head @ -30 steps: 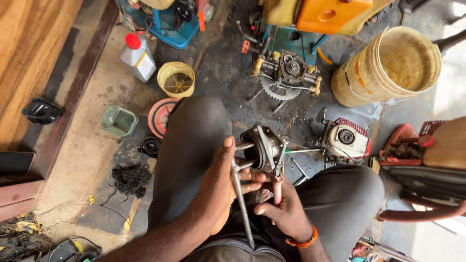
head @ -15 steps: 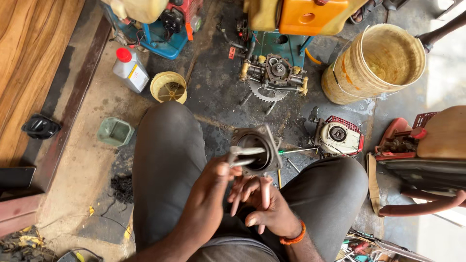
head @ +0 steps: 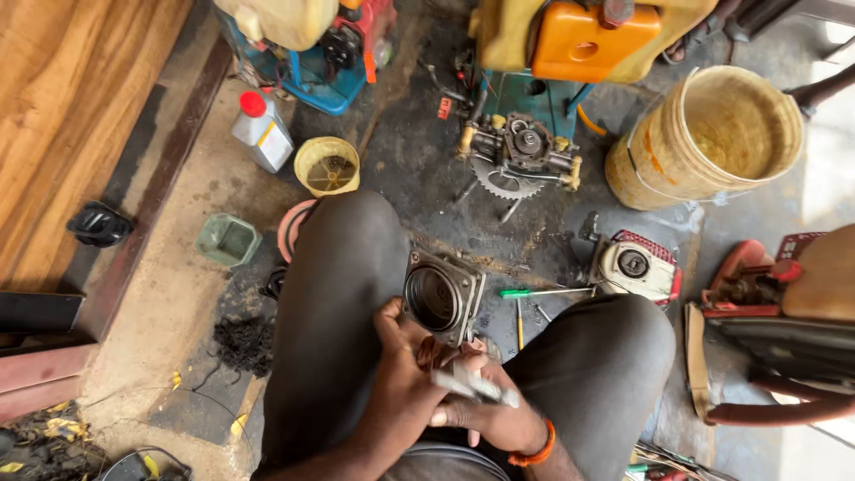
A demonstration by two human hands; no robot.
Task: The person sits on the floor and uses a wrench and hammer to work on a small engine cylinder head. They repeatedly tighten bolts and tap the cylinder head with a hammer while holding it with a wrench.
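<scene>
I sit with both knees in grey trousers. My left hand (head: 398, 370) grips the lower edge of a grey metal engine housing (head: 443, 297). It is held between my knees, and its round opening faces up towards me. My right hand (head: 488, 415), with an orange band at the wrist, lies just below it in my lap. It is closed around a thin silvery tool (head: 469, 384) that is blurred by motion. The two hands touch each other.
On the oily floor ahead lie a green-handled screwdriver (head: 534, 291), a red-and-white starter unit (head: 634, 267) and a sprocketed engine block (head: 521, 156). A yellow bucket (head: 704, 134) stands at right. At left are a white bottle (head: 260, 132), a yellow cup (head: 327, 167) and a green tub (head: 228, 240).
The long tool that stood against the housing has come down into my lap with the right hand. The housing has turned so its round opening faces the camera.
</scene>
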